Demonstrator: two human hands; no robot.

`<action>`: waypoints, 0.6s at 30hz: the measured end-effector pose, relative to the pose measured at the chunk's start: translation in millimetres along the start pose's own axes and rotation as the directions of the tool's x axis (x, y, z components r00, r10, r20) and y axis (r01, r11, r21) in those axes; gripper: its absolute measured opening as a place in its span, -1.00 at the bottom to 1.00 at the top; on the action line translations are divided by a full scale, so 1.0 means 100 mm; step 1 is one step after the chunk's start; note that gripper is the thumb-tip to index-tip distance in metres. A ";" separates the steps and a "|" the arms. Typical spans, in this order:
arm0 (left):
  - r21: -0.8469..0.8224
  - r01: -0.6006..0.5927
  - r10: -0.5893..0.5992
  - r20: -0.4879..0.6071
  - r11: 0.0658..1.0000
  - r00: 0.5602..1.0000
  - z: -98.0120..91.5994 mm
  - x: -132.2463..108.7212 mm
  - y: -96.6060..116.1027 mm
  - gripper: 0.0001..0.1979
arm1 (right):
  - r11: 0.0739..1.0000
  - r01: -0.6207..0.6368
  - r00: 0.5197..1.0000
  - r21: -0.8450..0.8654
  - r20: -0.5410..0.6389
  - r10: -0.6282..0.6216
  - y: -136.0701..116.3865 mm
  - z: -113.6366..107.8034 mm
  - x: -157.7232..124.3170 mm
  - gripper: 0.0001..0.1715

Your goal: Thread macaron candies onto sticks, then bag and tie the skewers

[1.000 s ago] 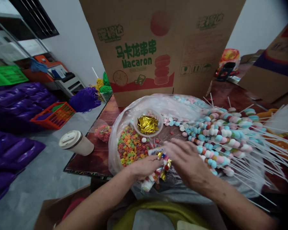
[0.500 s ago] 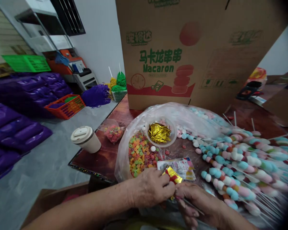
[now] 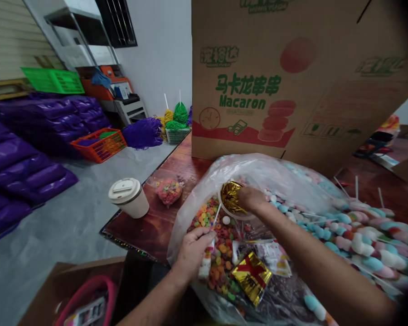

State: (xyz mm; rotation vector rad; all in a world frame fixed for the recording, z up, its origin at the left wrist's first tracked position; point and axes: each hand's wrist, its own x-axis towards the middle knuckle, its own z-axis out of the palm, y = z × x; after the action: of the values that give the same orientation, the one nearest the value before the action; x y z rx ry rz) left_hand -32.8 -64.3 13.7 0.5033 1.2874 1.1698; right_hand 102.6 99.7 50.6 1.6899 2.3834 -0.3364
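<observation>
Over the table [image 3: 163, 224], left hand [image 3: 193, 248] clamps a skewer [image 3: 204, 268], right hand [image 3: 253, 199] pinches gold ties [image 3: 230, 198].

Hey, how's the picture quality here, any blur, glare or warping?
Head view: wide-angle warp tilts the cardboard box; right corners go dark; candy skewers at right are smeared; the plastic bag and gold wrapper catch glare; left hand and right hand look fairly sharp.

I view two bare hands, left hand [image 3: 192, 249] and right hand [image 3: 253, 199]. The left forearm [image 3: 156, 299] and right forearm [image 3: 309, 262] are uncovered to the frame's lower edge; knuckle skin is creased.
</observation>
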 end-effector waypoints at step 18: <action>-0.248 -0.052 0.134 0.328 0.967 0.935 0.74 -0.12 0.21 -0.79 | 0.357 0.106 0.994 0.928 -0.092 -0.055 0.12 0.28 -1.27 -0.66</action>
State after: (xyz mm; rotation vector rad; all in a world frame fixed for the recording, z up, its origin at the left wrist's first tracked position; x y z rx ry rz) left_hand 28.8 -44.7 58.0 0.5684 0.8195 1.2331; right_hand 156.5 -18.5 60.1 1.8694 2.4013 -2.0624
